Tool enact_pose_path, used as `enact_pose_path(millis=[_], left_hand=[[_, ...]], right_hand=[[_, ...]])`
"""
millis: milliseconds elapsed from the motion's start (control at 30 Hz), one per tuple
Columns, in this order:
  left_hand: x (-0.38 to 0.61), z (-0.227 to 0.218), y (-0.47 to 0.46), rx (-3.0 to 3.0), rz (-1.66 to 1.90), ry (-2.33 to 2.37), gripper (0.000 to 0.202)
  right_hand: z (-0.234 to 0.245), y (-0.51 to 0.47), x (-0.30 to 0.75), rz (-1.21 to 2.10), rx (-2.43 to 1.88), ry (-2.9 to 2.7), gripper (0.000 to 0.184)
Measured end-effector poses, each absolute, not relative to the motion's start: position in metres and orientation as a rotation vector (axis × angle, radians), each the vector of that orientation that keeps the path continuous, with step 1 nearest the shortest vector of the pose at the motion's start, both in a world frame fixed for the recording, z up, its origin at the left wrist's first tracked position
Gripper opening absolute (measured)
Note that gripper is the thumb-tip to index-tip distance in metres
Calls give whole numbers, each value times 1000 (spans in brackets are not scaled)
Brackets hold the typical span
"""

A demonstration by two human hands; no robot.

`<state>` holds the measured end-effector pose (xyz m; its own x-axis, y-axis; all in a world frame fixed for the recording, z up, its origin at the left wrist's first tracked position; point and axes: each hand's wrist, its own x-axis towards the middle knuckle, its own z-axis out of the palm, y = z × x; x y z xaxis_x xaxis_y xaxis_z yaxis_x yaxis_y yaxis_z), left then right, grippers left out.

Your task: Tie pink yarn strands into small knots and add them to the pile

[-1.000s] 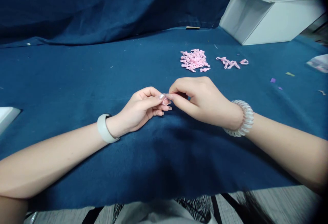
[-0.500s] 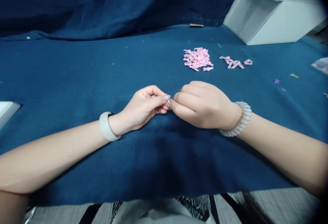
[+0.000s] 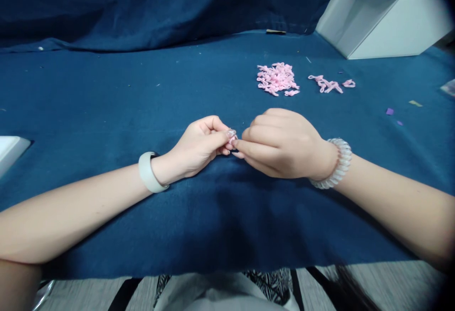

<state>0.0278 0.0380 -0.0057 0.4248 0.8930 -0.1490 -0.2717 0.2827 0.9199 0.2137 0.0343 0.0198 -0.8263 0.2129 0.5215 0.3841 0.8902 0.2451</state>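
Observation:
My left hand and my right hand meet fingertip to fingertip at the middle of the blue cloth. Both are pinched closed on a tiny pink piece between them, mostly hidden by the fingers. A pale band is on my left wrist and a clear coil band on my right wrist. Beyond the hands lies a heap of small pink loops, with a smaller scatter of pink loops to its right.
A white box stands at the back right. A white object's corner shows at the left edge. Small purple and yellow scraps lie on the right of the cloth. The cloth rises as a backdrop behind.
The hands have stayed together at the centre; my right fingers curled further and pressed closer to the left fingertips. The view shifted slightly.

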Motion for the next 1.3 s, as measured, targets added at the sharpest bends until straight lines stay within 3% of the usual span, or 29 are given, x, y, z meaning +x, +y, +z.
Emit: enact_pose_path(millis=[233,400,900,1033,1300], left_hand=[[27,-10,38,1103,870,783,18],[24,-11,37,1264,792,737,16],[29,6,37,1288,566,880,11],[30,8,37,1296,501,879,9],[26,11,41,1263,331,897,4]], right_hand=[[33,41,220,390,-796,-2301,13],[37,45,223,835,-943,-2468,17],[44,43,225,743,-890,-2668,18],[43,43,226,730,-817,-2718,22],[40,36,221,391,-665,-2841,41]])
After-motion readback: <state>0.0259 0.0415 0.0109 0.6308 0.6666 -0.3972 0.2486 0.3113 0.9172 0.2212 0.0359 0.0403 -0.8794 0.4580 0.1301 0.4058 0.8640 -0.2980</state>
